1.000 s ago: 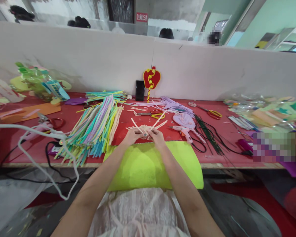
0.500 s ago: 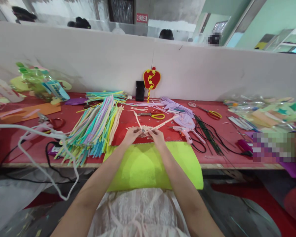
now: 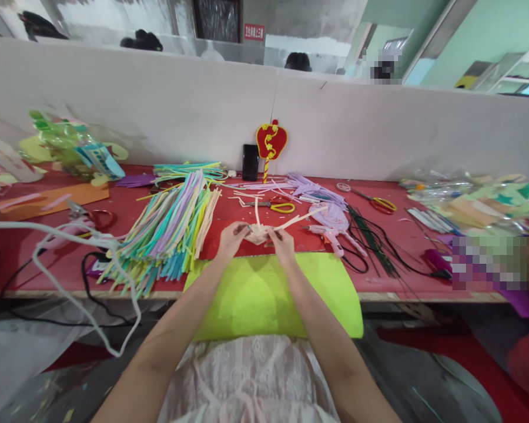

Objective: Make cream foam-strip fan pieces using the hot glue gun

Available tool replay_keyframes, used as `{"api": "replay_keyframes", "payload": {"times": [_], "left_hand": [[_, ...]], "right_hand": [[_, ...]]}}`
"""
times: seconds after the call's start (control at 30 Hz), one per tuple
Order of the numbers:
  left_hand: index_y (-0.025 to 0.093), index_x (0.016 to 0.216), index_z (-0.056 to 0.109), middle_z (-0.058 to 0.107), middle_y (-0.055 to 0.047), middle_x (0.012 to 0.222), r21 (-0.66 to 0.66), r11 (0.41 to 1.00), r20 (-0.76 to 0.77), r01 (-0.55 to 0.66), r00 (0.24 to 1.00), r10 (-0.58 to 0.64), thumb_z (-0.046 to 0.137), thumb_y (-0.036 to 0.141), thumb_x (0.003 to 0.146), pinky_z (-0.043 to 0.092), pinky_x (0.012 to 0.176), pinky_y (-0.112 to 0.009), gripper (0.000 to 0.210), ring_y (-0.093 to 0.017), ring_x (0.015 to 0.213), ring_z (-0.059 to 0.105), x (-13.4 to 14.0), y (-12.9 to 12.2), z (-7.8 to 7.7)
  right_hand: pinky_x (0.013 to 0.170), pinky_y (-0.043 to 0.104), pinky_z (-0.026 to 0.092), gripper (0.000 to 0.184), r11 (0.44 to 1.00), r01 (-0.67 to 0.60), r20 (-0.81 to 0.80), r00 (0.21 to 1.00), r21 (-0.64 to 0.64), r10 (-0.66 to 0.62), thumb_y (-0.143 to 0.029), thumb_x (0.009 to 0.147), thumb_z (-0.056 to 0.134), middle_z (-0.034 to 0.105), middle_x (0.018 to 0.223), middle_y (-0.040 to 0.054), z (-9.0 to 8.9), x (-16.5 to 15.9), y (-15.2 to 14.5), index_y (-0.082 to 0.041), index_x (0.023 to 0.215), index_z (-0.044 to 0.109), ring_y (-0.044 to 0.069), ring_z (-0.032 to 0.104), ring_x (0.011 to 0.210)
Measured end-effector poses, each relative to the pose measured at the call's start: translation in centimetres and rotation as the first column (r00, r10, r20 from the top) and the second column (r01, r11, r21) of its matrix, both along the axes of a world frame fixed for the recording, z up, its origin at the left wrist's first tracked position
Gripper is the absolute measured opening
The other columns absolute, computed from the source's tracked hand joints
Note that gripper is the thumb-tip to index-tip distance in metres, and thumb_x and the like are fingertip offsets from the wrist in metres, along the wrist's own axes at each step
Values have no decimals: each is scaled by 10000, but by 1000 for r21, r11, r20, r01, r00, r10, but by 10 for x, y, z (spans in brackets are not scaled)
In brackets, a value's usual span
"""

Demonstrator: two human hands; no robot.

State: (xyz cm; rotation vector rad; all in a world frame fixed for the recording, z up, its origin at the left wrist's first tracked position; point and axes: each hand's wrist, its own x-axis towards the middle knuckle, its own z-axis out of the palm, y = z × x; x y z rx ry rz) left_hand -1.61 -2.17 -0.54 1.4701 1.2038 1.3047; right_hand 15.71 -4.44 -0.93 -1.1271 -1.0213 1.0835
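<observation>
Between your left hand [image 3: 234, 239] and right hand [image 3: 284, 244], over the flat red sheet [image 3: 212, 236], the small cream bundle of fuzzy strips [image 3: 258, 235] is pinched at opposite edges, one loose cream strip [image 3: 257, 211] pointing straight away, longer cream strips [image 3: 293, 221] slanting off rightward.

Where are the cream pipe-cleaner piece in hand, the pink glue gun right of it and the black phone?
Cream pipe-cleaner piece [image 3: 258, 235], head view: its bunched middle.
Pink glue gun [image 3: 329, 231], head view: body.
Black phone [image 3: 250, 163], head view: visible face.
</observation>
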Motion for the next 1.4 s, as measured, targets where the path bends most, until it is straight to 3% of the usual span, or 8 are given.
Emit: {"api": "replay_keyframes", "payload": {"times": [0.07, 0.17, 0.27, 0.4, 0.77, 1.0, 1.17, 1.4], "left_hand": [[195, 929, 662, 684, -81, 972, 122, 983, -243, -137, 956, 164, 603, 326, 802, 473, 899, -396, 192, -232, 942, 640, -4, -2, 1], [231, 1024, 654, 615, -103, 1169, 227, 938, -524, -264, 778, 346, 634, 341, 790, 344, 1016, -490, 259, -295, 1137, 538, -8, -5, 0], [233, 1069, 628, 539, -124, 1305, 185, 944, -648, -272, 689, 325, 697, 396, 728, 202, 1085, -566, 384, -335, 1233, 455, -8, -4, -6], [226, 1058, 602, 503, -138, 1349, 132, 961, -682, -242, 682, 265, 745, 417, 665, 77, 1120, -585, 459, -339, 1282, 410, -6, 1, -14], [244, 950, 604, 676, -47, 1000, 131, 952, -526, -276, 795, 303, 701, 264, 676, 298, 1030, -474, 291, -269, 1038, 581, -9, 3, -8], [195, 927, 599, 656, -16, 840, 63, 985, -122, -162, 978, 169, 657, 233, 664, 466, 701, -278, 273, -155, 719, 595, -10, 9, -8], [182, 912, 631, 668, -23, 868, 29, 988, 9, -149, 989, 149, 662, 229, 640, 460, 672, -252, 278, -135, 706, 588, -10, 12, -5], [171, 956, 616, 656, -30, 880, 107, 942, 158, -318, 941, 299, 641, 247, 681, 452, 676, -236, 286, -118, 706, 584, -18, 4, 12]], "right_hand": [[534, 265, 527, 416, 997, 78, 7, 997, -11, -78, -586, 689, 650, 668, 720, 27, 0, 2, 0, -181, 781, 627, 162, 618, 652], [516, 251, 510, 431, 992, 123, 23, 992, -20, -122, -614, 696, 622, 618, 673, 8, 1, 4, 1, -192, 782, 597, 158, 590, 652], [498, 245, 496, 429, 993, 119, 17, 993, -27, -119, -629, 711, 595, 577, 642, -9, 2, 4, 0, -204, 767, 571, 148, 558, 619], [457, 233, 464, 452, 992, 119, -11, 993, -31, -120, -660, 705, 569, 548, 655, -15, 3, 2, 0, -211, 698, 521, 129, 517, 576], [552, 256, 477, 381, 995, 90, 83, 993, -36, -87, -585, 728, 550, 564, 654, 1, 7, 0, 0, -224, 617, 503, 141, 537, 606], [410, 232, 416, 453, 999, 7, -27, 1000, -52, -8, -664, 686, 573, 550, 597, -16, 4, -1, 0, -219, 647, 493, 114, 507, 482], [414, 229, 463, 452, 987, -163, -105, 981, -14, 160, -651, 699, 619, 553, 606, -27, 4, -2, -3, -207, 742, 540, 106, 535, 470], [422, 223, 494, 479, 987, -157, -59, 986, -24, 155, -658, 697, 625, 575, 629, -23, 2, -2, -1, -183, 747, 584, 101, 576, 465]]}}
